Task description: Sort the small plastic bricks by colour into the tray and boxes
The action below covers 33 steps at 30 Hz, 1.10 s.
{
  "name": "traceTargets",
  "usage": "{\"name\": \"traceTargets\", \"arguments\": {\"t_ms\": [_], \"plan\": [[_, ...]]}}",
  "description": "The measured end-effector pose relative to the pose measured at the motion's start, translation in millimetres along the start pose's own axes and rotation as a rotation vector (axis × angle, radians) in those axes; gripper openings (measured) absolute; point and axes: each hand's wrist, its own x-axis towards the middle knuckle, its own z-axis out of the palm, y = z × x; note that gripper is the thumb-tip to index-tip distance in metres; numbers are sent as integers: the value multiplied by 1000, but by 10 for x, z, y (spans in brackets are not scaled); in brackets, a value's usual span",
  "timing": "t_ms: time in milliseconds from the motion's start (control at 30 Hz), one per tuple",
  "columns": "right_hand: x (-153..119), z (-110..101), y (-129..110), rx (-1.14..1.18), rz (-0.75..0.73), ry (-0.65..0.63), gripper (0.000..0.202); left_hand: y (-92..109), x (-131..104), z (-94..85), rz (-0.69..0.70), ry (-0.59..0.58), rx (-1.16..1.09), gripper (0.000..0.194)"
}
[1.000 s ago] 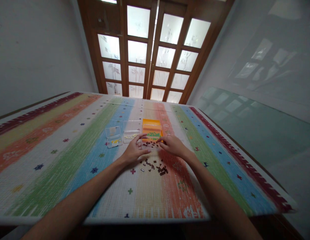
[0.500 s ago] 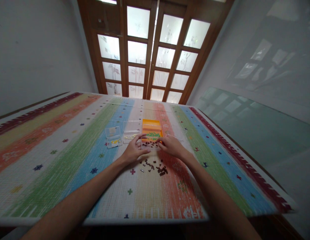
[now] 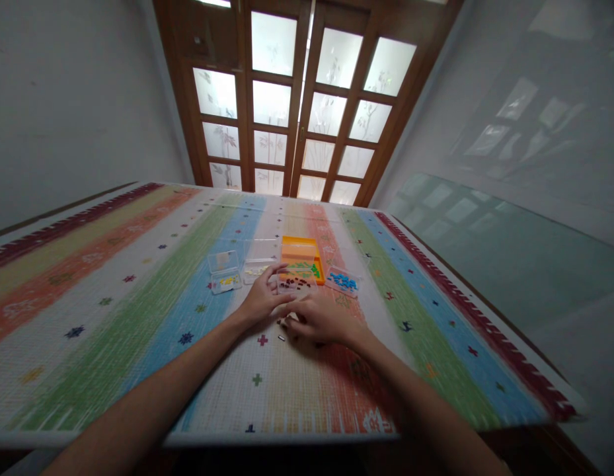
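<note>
My left hand (image 3: 263,294) has its fingers and thumb around the left end of a small clear plastic box (image 3: 314,289). Dark brown pieces (image 3: 299,283) lie inside that box. Just in front of it, my right hand (image 3: 319,318) is bent low over the tablecloth, fingers curled down among loose brown pieces (image 3: 281,322). Most of that pile is covered by the right hand, and whatever its fingertips pinch is too small to make out. One small piece with a pale shine (image 3: 281,338) lies just left of the right hand.
Behind the brown pieces' box stands an orange box (image 3: 322,274) with green pieces (image 3: 315,270). A clear box of blue pieces (image 3: 342,282) is on the right. Open clear boxes hold yellow pieces (image 3: 229,281) and pale pieces (image 3: 254,271) on the left. A striped cloth (image 3: 212,377) covers the table.
My right hand has moved from the clear box toward me and left, down over the loose brown pieces. The box of blue pieces has come into view. My left hand stays at the box.
</note>
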Motion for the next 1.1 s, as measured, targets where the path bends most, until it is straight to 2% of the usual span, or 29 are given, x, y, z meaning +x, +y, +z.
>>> {"name": "traceTargets", "arguments": {"t_ms": [100,233,500,667,867,967,1100], "plan": [[59,147,-75,-73,3,-29,16,3,1,-4,6,6,15,70],[108,266,-111,-151,91,18,16,1,2,-9,6,2,4,70],[162,274,-232,-214,222,-2,19,-2,15,-13,-14,20,10,70],[92,120,-243,-124,234,-17,18,-23,26,-31,5,0,16,69],[-45,-255,29,6,284,205,20,-29,-2,1,8,-27,9,68],[-41,-344,177,-13,332,185,21,-9,-14,22,-12,-41,-24,70],[13,-334,273,-56,367,117,18,15,-19,34,-23,-40,-40,68]]}}
